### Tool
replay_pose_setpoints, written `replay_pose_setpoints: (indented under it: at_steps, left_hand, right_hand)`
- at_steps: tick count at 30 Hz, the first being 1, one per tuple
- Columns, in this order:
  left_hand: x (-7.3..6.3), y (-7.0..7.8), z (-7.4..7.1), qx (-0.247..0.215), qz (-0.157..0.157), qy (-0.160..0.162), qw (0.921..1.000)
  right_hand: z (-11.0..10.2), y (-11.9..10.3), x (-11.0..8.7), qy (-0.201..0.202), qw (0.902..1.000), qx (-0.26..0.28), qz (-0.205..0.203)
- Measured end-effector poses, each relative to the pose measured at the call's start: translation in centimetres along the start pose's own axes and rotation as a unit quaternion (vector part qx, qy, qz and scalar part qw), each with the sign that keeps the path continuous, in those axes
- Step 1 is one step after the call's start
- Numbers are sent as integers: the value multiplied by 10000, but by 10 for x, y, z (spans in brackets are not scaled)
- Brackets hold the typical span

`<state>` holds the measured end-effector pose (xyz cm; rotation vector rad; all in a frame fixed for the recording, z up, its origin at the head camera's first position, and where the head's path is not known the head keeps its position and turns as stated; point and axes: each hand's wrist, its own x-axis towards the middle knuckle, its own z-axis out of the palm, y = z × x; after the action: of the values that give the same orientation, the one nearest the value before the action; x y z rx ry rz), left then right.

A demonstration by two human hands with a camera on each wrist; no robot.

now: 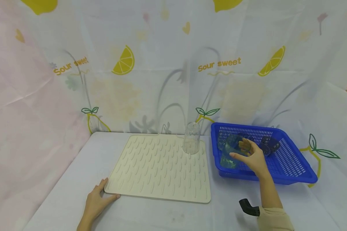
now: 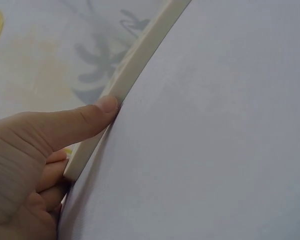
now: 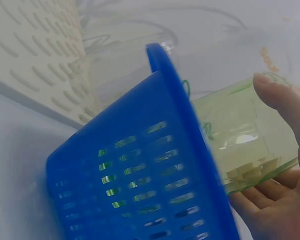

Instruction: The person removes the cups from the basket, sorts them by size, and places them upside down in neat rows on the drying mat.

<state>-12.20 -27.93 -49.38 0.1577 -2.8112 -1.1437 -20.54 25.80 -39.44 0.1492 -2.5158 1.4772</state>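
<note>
In blue basket (image 1: pixel 254 175), dark items (image 1: pixel 274 145); right grip (image 1: pixel 255 160) round green glass (image 3: pixel 240 125); left grip (image 1: pixel 95 202) spread, touching mat (image 1: pixel 159 170); clear glass (image 1: pixel 192 139) atop.

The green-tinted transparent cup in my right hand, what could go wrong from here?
The green-tinted transparent cup might slip: the right hand holds it between thumb and fingers. It could also knock the rim of the blue perforated basket close by. The tall clear glass stands upright on the cream ridged mat, whose near left corner the left hand touches, so a tug there might topple it.
</note>
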Motion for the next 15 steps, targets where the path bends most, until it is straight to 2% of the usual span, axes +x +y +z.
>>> replay_pose_setpoints:
  at_steps: [6, 12, 15]
  left_hand:
    - [-1, 0, 1, 73, 205, 143, 9997]
    - [0, 3, 1, 100, 440, 593, 9972]
    - [3, 9, 2, 40, 541, 667, 9963]
  right_hand:
    - [-8, -18, 1, -2, 9997, 142, -186]
    - [-13, -35, 0, 23, 9988, 372, -326]
    - [-15, -40, -1, -10, 9984, 426, -383]
